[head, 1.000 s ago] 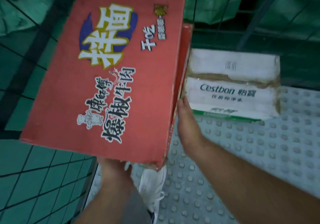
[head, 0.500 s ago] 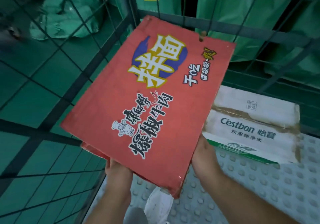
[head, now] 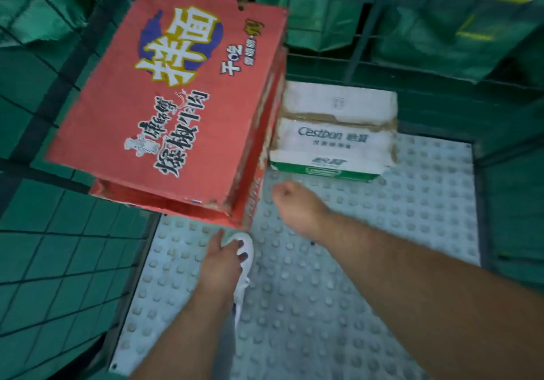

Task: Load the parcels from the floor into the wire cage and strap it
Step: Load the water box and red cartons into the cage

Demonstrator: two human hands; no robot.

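**Red box** is sitting at eleven o'clock inside the wire cage, tilting, with its lower corner hanging over the studded floor. What is bearing it is not showing. A white box is lying flat at one o'clock, just beside it.

**Handling:** the red box is looking like stiff, worn cardboard, broad and probably light for its bulk. Its frayed edges are suggesting a hold under two opposite bottom edges.

**Hands:** the left hand is reaching forward at six o'clock of that corner, fingers spreading and relaxed, holding nothing. Whether it is touching the corner cannot be told. The right hand is hovering at four o'clock of the box, arm stretching out, fingers curling under, gripping nothing.
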